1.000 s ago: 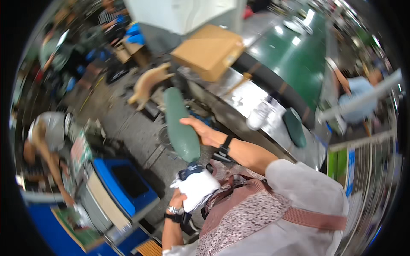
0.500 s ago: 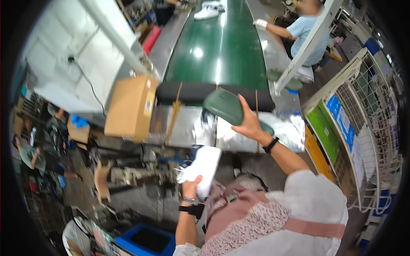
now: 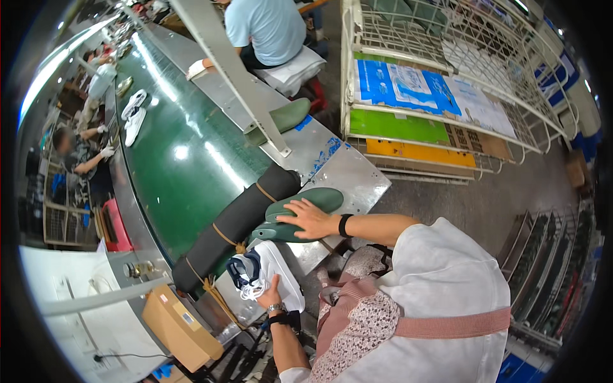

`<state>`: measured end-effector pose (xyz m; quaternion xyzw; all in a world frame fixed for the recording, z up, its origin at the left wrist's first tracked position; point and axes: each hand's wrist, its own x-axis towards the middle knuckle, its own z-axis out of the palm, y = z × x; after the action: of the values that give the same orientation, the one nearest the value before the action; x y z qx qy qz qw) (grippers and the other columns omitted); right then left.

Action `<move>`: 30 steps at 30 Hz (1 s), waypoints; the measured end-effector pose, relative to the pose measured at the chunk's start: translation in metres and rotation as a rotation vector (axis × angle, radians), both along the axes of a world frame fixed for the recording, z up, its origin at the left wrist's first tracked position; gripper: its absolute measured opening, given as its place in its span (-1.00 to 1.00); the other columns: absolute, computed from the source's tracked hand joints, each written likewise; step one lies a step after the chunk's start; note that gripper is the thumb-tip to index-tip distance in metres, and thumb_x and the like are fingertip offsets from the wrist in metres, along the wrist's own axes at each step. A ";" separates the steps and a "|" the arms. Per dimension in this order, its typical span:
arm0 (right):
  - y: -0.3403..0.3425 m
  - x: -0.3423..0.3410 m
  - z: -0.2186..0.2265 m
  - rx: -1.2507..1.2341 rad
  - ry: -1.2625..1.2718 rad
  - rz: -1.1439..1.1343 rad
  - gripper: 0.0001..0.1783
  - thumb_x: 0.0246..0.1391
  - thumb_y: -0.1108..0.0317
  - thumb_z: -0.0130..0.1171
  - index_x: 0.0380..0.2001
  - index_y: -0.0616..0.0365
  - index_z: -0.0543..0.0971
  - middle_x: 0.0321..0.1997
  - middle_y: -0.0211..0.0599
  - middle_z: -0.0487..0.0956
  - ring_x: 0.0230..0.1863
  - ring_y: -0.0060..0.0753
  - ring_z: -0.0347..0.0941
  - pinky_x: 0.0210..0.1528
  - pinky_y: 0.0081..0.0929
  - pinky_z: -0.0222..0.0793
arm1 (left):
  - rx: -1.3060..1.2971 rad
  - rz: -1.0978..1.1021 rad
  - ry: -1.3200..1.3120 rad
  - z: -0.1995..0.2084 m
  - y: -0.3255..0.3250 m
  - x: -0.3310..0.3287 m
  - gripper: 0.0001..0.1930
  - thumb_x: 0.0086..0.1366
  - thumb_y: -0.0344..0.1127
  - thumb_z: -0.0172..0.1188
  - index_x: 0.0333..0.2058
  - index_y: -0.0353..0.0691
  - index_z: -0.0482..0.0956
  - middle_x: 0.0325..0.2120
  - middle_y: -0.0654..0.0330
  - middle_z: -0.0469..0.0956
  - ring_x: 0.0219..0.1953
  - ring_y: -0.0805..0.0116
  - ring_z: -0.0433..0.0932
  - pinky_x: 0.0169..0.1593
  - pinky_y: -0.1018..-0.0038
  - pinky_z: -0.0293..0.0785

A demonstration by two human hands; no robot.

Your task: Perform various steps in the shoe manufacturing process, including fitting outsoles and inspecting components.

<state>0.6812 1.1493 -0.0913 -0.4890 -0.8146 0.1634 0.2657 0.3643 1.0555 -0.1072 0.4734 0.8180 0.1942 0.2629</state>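
A: Pressing the green last [image 3: 300, 214] flat at the bench [image 3: 357, 182] edge, right hand [image 3: 310, 219] grip spread open on it?
B: Yes; left hand [image 3: 273, 295] grip stays clamped on the white shoe [image 3: 268, 274] beside it, so steady both.

Her right hand [image 3: 311, 219] hides the green last's [image 3: 305, 205] middle; the far workers [image 3: 83, 153] are too small to make out.

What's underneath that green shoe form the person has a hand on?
The green shoe form, pressed by the right hand, lies on a second green form, both resting on the metal table. Whether anything lies beneath them on the table is hidden.
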 end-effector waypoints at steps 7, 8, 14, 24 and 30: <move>0.002 -0.040 0.010 -0.078 -0.028 -0.030 -0.30 -0.26 0.03 0.48 0.03 -0.03 0.58 0.32 0.06 0.24 0.39 0.21 0.05 0.37 0.28 -0.08 | 0.170 -0.247 0.044 0.084 0.006 -0.037 -0.18 -0.18 0.12 0.60 -0.05 -0.41 0.57 -0.08 -0.02 0.63 -0.03 0.05 0.58 0.08 0.20 0.44; 0.002 -0.045 0.004 -0.076 -0.040 -0.073 -0.30 -0.33 0.01 0.51 -0.02 -0.02 0.62 0.33 0.06 0.24 0.37 0.19 0.07 0.36 0.26 -0.07 | 0.067 -0.298 0.062 0.119 0.022 -0.022 -0.19 -0.19 0.00 0.63 -0.01 -0.37 0.53 -0.03 0.01 0.59 0.02 0.10 0.53 0.15 0.27 0.40; 0.008 -0.089 0.006 -0.058 -0.153 -0.153 -0.57 -0.29 0.13 0.48 -0.26 0.01 0.71 0.19 -0.10 0.37 0.25 0.02 0.19 0.29 0.04 0.06 | 0.269 -0.717 0.391 0.131 0.144 -0.060 -0.20 -0.13 0.31 0.47 -0.12 -0.30 0.60 -0.33 0.02 0.68 -0.31 0.01 0.65 -0.24 0.20 0.56; -0.022 -0.046 0.047 -0.157 -0.245 0.066 -0.75 -0.19 0.42 0.28 -0.33 0.02 0.73 0.32 -0.18 0.36 0.38 0.04 0.15 0.40 0.20 -0.03 | 0.455 -0.731 0.362 0.117 0.367 -0.001 -0.16 -0.06 -0.03 0.53 0.11 -0.38 0.36 -0.12 -0.16 0.58 -0.11 -0.15 0.57 -0.03 0.10 0.51; -0.085 -0.023 0.026 -0.350 -0.003 -0.677 -0.48 -0.08 0.40 0.25 0.05 0.08 0.56 0.39 0.11 0.24 0.43 0.18 0.07 0.44 0.06 -0.02 | 0.096 -0.787 -0.325 -0.008 0.271 0.102 -0.37 0.20 0.05 0.36 0.05 -0.34 0.47 -0.09 -0.10 0.61 -0.06 0.05 0.63 0.05 0.29 0.50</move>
<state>0.6584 1.0640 -0.0656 -0.7687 -0.5670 0.2023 0.2160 0.4666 1.3262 -0.1150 0.7242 0.5131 0.1893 0.4201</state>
